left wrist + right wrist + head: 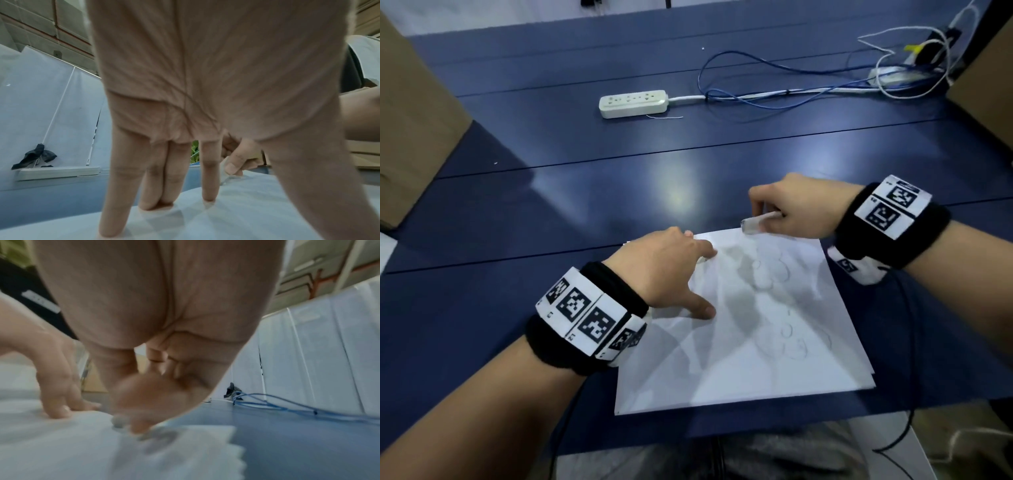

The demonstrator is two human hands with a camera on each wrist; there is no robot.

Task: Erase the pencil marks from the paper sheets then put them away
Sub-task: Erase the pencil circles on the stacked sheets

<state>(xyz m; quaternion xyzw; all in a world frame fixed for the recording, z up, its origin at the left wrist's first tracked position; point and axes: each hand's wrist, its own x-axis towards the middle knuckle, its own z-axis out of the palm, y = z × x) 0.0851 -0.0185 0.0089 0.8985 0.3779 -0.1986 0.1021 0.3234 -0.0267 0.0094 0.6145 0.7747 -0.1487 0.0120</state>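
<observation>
The sheets (756, 342) lie stacked at the table's (551, 205) near edge, faint pencil marks (774, 274) showing on the top one. The left hand (667, 267) presses straight, spread fingers (207, 178) on their far left corner. The right hand (798, 209) pinches an eraser (755, 224) (blurred) at the sheets' far edge.
</observation>
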